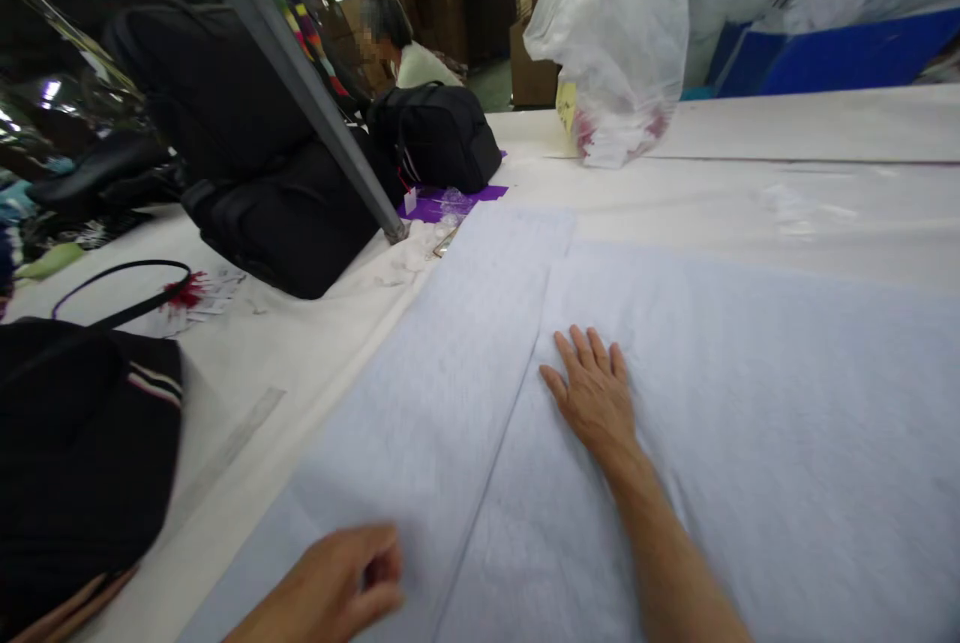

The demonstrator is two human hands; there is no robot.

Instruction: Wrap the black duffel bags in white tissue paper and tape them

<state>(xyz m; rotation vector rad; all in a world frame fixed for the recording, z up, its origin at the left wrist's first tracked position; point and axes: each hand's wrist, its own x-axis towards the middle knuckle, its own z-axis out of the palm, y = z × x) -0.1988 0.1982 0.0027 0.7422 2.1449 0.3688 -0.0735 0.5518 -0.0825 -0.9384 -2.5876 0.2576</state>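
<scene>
A pale blue sheet of thin, cloth-like material is spread over the white table, with small wrinkles in it. Along its left part runs a long straight edge, where a strip lies beside or over the wider part; I cannot tell if it is a fold or a separate layer. My right hand rests flat on the wider part, fingers spread, just right of that edge. Over the strip near the bottom, my left hand is curled, thumb toward the fingers, slightly blurred, with nothing visible in it.
Black bags stand at the left and behind a slanted grey metal post. Another black bag sits on purple material. A clear plastic bag stands at the back. A person is beyond the table, near cardboard boxes.
</scene>
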